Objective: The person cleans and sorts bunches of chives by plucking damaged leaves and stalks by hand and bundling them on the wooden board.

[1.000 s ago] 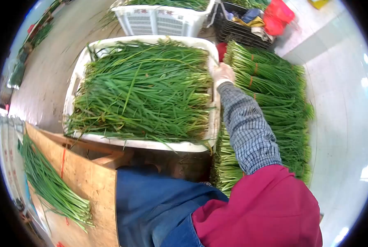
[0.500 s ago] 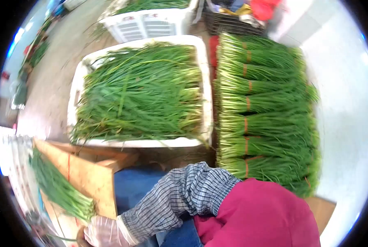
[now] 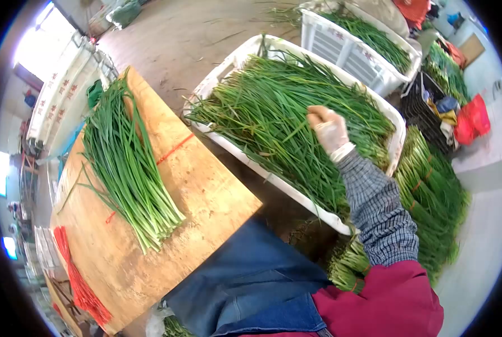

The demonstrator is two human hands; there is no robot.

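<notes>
My right hand (image 3: 329,130), in a thin pale glove, is over the white crate (image 3: 400,132) of loose garlic chives (image 3: 279,106). Its fingers are curled closed. A light green leaf runs down and left from near the fingertips; I cannot tell whether they grip it. On the wooden board (image 3: 206,219) to the left lies a bunch of garlic chives (image 3: 133,174), its pale stem ends toward me. A red tie (image 3: 175,149) lies across the board, partly hidden under the bunch. My left hand is out of sight.
A bundle of red ties (image 3: 76,275) hangs near the board's left edge. Tied chive bunches (image 3: 430,196) are stacked at right. Behind stand a second white crate (image 3: 341,50) with chives and a black crate (image 3: 425,106) with a red bag (image 3: 473,121).
My right hand has moved from beside the bunch on the board across to above the crate. The view has swung left, bringing more of the board and the red ties into sight.
</notes>
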